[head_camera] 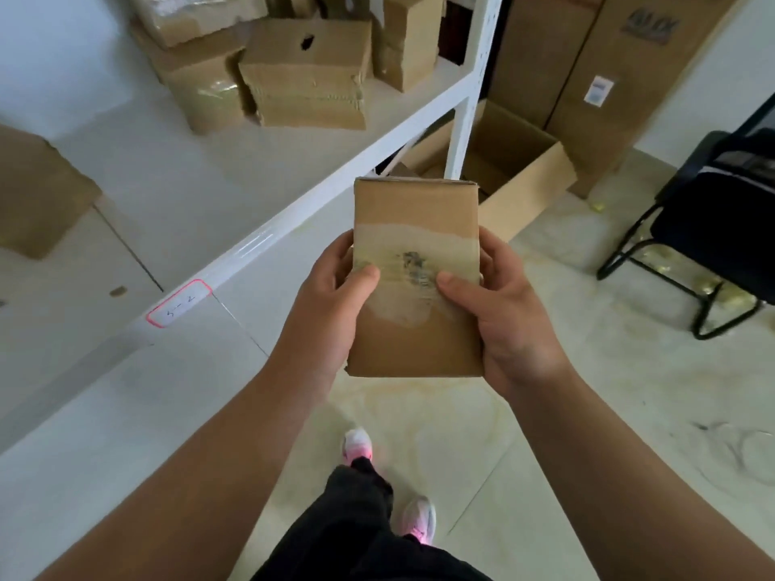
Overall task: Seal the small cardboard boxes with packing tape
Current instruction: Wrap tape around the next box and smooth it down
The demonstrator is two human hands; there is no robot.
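Head view: small cardboard box (415, 278) at centre, held over the floor, left hand (335, 295) clamped at its 9 o'clock edge, right hand (499, 312) at 3 o'clock, thumbs on the worn face. No tape roll visible. Risk: far-end flaps at 12 o'clock look loose and could spring open.

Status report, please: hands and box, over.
Left hand and right hand hold small cardboard box midair. Worn tape band across its face. Nothing blocking.

A white shelf (167, 195) carries a stack of flat cardboard (310, 77), taped boxes (201, 90) beside it and one box (37, 190) at the left edge. On the tiled floor (566, 371) stand an open box (516, 169), tall cartons (587, 65) and a black chair (713, 220).
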